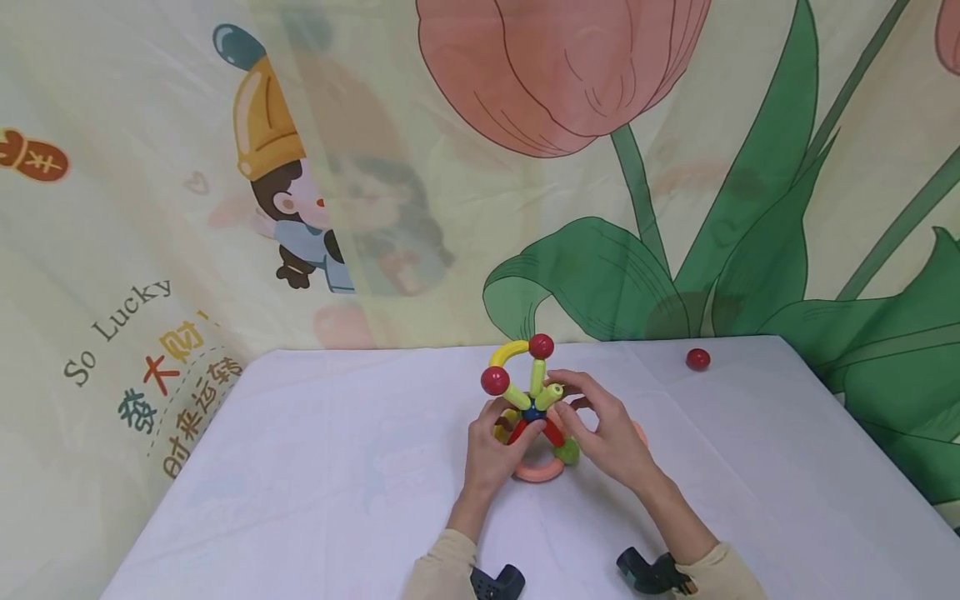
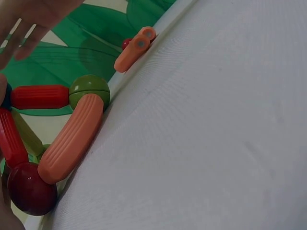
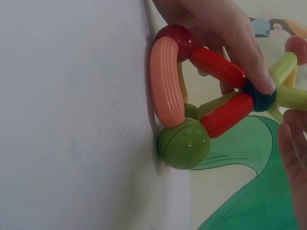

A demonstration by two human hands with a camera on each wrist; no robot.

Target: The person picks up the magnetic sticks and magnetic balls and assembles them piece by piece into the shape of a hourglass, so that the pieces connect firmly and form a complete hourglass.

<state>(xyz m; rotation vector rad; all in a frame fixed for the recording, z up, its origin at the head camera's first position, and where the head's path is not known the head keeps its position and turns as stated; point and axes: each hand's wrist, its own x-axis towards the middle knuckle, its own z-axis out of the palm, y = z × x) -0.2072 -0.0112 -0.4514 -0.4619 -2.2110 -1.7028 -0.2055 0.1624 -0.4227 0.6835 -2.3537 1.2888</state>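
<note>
A ball-and-rod toy structure (image 1: 538,473) stands on the white table, its base joined by curved orange rods. My left hand (image 1: 491,454) grips it at the dark blue ball (image 3: 263,98), thumb pressed on that ball. Red rods (image 3: 228,115) slope from the blue ball to a green ball (image 3: 184,143) and a dark red ball (image 2: 32,189). Yellow-green rods (image 1: 538,379) rise above, two topped with red balls (image 1: 495,381), linked by a curved yellow rod (image 1: 508,351). My right hand (image 1: 607,433) is beside a bare-ended yellow-green rod (image 1: 553,392), fingers loosely bent; contact is unclear.
A loose red ball (image 1: 698,359) lies near the table's back right edge. Curved orange pieces (image 2: 132,50) lie on the table, partly behind my right hand in the head view. A printed cloth backdrop (image 1: 585,275) hangs behind the table (image 1: 337,467).
</note>
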